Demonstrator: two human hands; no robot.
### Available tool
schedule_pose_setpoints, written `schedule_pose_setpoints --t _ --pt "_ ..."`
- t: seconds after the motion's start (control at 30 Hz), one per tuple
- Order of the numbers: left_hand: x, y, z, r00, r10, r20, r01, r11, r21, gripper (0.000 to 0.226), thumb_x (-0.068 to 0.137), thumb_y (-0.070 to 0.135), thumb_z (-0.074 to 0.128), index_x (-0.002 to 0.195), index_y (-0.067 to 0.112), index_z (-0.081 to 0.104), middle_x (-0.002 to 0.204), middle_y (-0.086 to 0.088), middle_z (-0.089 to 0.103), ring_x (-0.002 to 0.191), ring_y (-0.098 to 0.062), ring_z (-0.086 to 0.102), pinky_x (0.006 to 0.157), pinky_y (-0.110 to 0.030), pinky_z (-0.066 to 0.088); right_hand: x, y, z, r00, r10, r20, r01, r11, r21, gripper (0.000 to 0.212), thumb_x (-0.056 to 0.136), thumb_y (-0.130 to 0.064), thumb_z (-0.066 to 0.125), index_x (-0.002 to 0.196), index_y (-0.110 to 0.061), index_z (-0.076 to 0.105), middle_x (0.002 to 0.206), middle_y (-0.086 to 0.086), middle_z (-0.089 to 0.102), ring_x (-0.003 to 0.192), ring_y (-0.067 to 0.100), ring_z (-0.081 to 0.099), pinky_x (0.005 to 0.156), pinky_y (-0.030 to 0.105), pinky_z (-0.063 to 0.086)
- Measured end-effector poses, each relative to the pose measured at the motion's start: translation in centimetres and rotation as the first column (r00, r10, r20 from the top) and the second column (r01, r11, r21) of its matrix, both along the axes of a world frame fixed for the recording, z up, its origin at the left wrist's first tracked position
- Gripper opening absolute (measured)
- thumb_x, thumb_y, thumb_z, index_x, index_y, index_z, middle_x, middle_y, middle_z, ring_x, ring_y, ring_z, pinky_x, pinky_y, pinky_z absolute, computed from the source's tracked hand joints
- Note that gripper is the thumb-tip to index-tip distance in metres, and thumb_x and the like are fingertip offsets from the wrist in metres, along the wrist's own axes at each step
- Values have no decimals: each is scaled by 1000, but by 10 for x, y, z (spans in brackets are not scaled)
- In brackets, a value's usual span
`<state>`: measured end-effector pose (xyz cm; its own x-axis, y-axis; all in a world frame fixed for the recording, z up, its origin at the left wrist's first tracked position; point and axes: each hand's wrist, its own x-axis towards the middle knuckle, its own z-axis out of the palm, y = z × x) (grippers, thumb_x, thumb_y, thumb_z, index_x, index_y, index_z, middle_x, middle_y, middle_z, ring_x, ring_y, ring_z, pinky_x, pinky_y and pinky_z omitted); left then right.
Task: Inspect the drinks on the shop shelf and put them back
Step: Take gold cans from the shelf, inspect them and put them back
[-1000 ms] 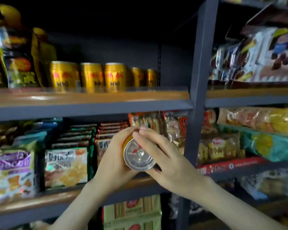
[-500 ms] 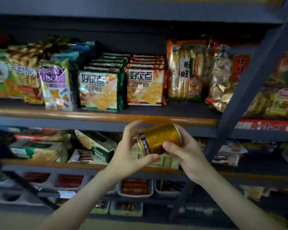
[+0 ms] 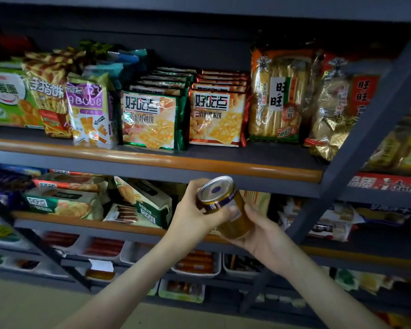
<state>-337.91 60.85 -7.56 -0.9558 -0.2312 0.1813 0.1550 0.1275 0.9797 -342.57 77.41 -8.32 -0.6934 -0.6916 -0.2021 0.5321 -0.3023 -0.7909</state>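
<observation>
Head view, gold can (image 3: pixel 235 225) between both hands' fingers (image 3: pixel 252 211), lid (image 3: pixel 215 189) seemingly sealed

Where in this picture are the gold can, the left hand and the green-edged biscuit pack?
gold can (image 3: pixel 235 225), head view, on its lower gold side.
left hand (image 3: pixel 192 210), head view, on the back of the hand.
green-edged biscuit pack (image 3: pixel 150 119), head view, on its front face.

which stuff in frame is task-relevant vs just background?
In the job:
- gold drink can, tilted, silver end up toward the camera
- left hand, gripping the can near that end
- right hand, holding its lower end

Just there:
- green-edged biscuit pack
- red-edged biscuit pack
- rice cracker bag
- sausage trays on a low shelf
- grey shelf upright
</observation>
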Motion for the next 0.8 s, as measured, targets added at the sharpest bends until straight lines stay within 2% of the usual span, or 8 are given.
schedule_pose_setpoints --t 0.13,0.23,0.3,0.4,0.5,0.6,0.7,0.8 --pt "-4 4 6 988 -43 150 10 977 215 69 63 49 86 121 29 54 108 -3 68 94 -18 70 77 -34 59 11 4 -3 955 -5 -296 83 964 253 76 65 -23 83 131 -35 46 117 0 67 107 24 66 83 35 55" --pt "-7 4 10 973 -139 183 90 964 252 43 78 37 74 117 32 57 108 -4 67 86 -12 71 65 -23 56 18 2 -3 929 -82 -360 201 930 307 66 66 -27 80 125 -34 51 107 -2 68 93 17 68 73 28 53" --pt "-7 1 13 954 -207 216 155 959 237 40 77 44 74 113 36 59 107 0 68 89 -10 70 73 -27 58 18 4 -1 930 -112 -350 223 929 296 66 62 -37 80 122 -29 55 103 1 70 82 20 67 66 27 52" --pt "-5 -6 14 961 -207 182 220 974 -54 58 71 65 72 123 53 50 120 13 63 107 -3 63 95 -32 52 16 12 6 926 -113 -360 229 927 297 68 59 -47 75 119 -22 58 95 6 70 69 20 61 53 24 48" --pt "2 -10 18 972 -216 92 234 893 -384 72 78 58 64 139 56 26 135 30 42 112 19 48 84 -5 42 12 21 15 904 -31 -425 199 913 356 64 59 -50 73 114 -22 60 90 4 69 63 18 57 48 24 43" --pt "7 -15 15 969 -246 13 214 817 -536 72 77 63 67 138 53 29 137 21 42 124 4 45 95 -12 41 9 26 22 880 40 -473 186 888 422 64 58 -52 73 114 -23 61 91 6 67 63 17 55 48 25 41" --pt "6 -17 12 953 -267 -143 36 570 -821 76 76 66 59 140 29 43 139 1 46 128 -14 44 104 -30 41 9 27 28 864 72 -499 198 862 467 69 55 -55 72 116 -24 61 91 5 66 64 18 54 47 24 39" --pt "4 -10 21 920 -274 -280 -178 344 -922 74 73 64 55 126 12 56 110 -3 64 98 -20 62 81 -31 52 7 23 41 828 111 -550 211 847 488 61 56 -59 69 110 -32 60 92 -3 66 70 12 59 50 19 39"
